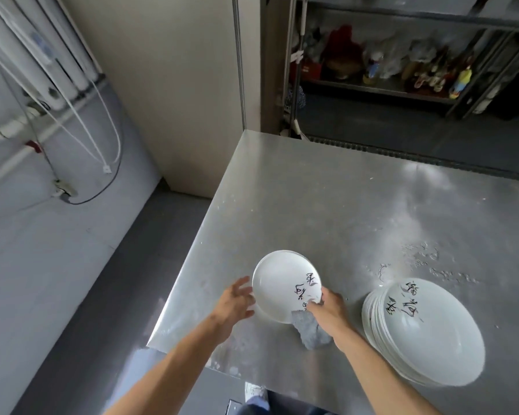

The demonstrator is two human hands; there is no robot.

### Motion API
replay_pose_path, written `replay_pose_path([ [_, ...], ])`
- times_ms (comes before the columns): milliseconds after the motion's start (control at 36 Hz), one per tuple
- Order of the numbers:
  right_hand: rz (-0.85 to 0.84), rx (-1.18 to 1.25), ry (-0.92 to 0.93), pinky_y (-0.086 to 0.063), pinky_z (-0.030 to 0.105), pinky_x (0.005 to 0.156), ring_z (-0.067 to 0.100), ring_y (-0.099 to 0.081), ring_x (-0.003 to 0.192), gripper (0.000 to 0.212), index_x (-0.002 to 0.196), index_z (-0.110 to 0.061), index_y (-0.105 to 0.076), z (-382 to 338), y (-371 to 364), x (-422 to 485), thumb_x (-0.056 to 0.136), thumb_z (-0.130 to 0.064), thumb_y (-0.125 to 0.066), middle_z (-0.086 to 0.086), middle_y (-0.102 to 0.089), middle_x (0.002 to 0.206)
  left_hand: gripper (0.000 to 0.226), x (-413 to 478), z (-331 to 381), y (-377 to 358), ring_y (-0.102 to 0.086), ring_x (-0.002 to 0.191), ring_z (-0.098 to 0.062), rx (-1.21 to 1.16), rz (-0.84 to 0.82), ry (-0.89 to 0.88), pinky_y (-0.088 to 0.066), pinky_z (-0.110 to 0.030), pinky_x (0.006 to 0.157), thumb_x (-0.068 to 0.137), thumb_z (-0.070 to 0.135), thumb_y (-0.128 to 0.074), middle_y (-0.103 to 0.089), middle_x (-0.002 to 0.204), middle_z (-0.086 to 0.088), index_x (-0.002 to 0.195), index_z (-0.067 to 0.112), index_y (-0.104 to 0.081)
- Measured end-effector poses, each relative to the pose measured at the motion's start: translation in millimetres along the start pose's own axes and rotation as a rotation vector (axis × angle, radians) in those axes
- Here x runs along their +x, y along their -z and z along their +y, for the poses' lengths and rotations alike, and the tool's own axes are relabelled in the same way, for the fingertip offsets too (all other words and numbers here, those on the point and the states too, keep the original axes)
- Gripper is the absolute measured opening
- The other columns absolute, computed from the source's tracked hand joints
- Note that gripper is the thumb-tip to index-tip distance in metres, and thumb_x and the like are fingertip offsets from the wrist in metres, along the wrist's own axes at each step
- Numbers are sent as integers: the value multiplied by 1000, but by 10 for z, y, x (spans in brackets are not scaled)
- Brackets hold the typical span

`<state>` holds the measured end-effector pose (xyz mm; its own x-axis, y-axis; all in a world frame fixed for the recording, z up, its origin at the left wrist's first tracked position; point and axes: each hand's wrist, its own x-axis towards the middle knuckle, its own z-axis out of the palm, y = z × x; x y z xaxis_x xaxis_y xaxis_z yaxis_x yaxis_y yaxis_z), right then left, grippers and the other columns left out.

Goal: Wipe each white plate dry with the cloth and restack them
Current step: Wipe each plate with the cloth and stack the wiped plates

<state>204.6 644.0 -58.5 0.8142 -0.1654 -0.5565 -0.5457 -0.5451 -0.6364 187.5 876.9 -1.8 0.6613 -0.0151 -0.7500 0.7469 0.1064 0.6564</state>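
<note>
A white plate (279,283) with black brush lettering sits near the steel table's left front corner. My left hand (235,304) is at its left rim, fingers spread and relaxed against the edge. My right hand (330,310) grips a grey cloth (310,330) and the plate's lower right rim together; the cloth hangs down below the hand. A stack of several white plates (432,333) with the same lettering stands to the right of my right forearm, near the front edge.
The steel table (327,205) has water drops (417,259) behind the stack. Its left edge drops to a grey floor (57,280). A shelf (402,70) with bottles and clutter stands beyond the far edge.
</note>
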Motion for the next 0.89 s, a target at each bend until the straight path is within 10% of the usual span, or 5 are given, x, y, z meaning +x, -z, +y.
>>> replay_pose_path([
  [222,-26,11,-28,-55,35,76,27,-68,83,11,95,-8,-68,-39,50,36,85,-8,-63,8,-72,89,71,187,-31,1,-63,102,-30,-4,40,18,-55,-38,93,84,-4,-71,-59,136,-20,148,11,-44],
  [333,-42,-13,-43,-52,32,71,24,-63,77,11,94,-11,-68,-52,88,67,84,-10,-63,6,-70,82,69,165,20,-30,-64,100,-30,22,25,47,-52,-41,97,62,14,-66,-64,115,-12,129,16,-51],
  [472,-53,-18,-55,-54,34,78,26,-68,89,19,102,-14,-69,-52,104,93,84,-11,-64,5,-72,89,45,227,-50,-56,-57,91,-27,46,-8,28,-51,-37,88,82,1,-66,-56,98,-15,126,5,-67],
  [889,-121,45,-61,-49,26,76,15,-65,92,31,120,-21,-66,-27,181,76,91,-13,-65,-5,-67,92,37,310,-82,-116,-68,95,-34,17,57,48,-58,-51,98,97,-12,-52,-67,120,-29,131,2,-50],
])
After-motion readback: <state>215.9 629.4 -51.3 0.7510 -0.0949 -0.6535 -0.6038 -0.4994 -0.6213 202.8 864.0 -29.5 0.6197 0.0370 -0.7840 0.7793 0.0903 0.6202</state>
